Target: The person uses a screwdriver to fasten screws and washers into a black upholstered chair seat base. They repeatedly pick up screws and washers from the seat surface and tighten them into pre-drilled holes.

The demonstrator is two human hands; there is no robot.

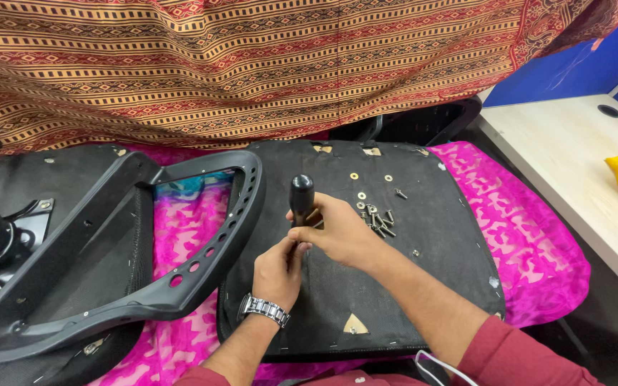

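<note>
Screwdriver upright on the chair seat underside, both hands on it

At frame centre the right hand point(341, 232) wraps the black-handled screwdriver point(301, 200), while the left hand point(278, 271) pinches its shaft low against the black seat base point(430, 264). Loose screws and washers point(378, 221) lie just right of the tool, unfitted; the black backrest frame point(202, 236) lies separate at left.

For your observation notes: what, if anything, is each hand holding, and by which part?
The right hand grips a black-handled screwdriver around the lower handle. The left hand has its fingers on it just beneath, where the shaft is hidden.
</note>
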